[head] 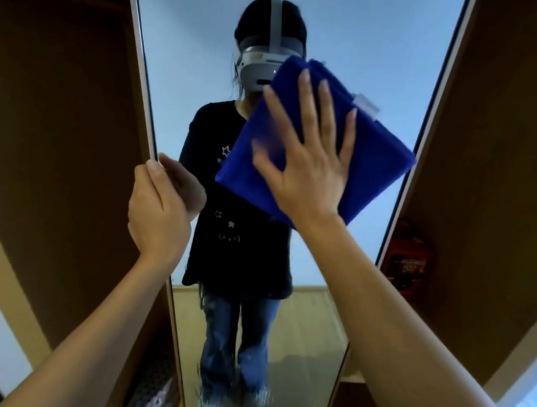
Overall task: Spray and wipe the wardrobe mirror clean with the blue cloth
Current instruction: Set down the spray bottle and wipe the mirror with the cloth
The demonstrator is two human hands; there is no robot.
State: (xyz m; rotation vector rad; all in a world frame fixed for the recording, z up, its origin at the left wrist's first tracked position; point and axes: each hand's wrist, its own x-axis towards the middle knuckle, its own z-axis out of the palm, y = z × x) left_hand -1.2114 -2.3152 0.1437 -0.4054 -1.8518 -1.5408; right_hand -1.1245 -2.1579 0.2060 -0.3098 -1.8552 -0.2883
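The right hand presses flat, fingers spread, on the folded blue cloth against the upper wardrobe mirror. The left hand grips the mirror's left frame edge. Loosening that grip could let the panel swing under pressure.

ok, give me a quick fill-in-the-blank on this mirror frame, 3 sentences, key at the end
1. The right hand presses a folded cloth of ____ colour flat against the mirror.
2. The left hand grips the mirror's ____ edge.
3. The right hand's fingers lie ____ on the cloth, not curled round it.

Missing words: blue; left; spread
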